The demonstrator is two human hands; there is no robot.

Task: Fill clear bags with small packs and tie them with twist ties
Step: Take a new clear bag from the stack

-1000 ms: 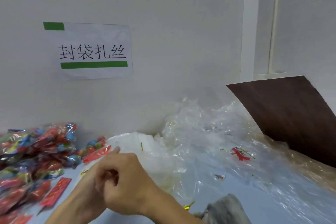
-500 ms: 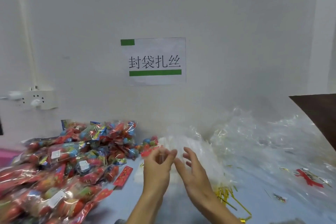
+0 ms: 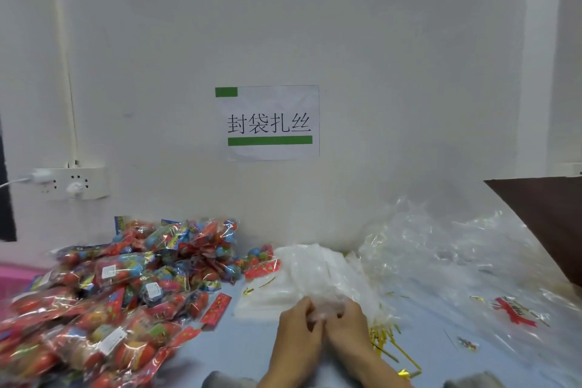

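Both my hands, left hand (image 3: 297, 329) and right hand (image 3: 348, 324), pinch one clear bag (image 3: 324, 309) off the bag stack (image 3: 302, 274) just beyond; packs (image 3: 132, 280) far left, left hand nearer.

Two bare forearms come up from the bottom edge, ending in the left hand (image 3: 299, 329) and right hand (image 3: 348, 324). No rings, watch or gloves show. Grey sleeve (image 3: 228, 380) cloth sits low by each arm.

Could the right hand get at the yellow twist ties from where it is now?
Probably yes. The twist ties lie loose on the table just beside the right hand, nothing covering them. But both hands are pinching a clear bag, so it must let go first.
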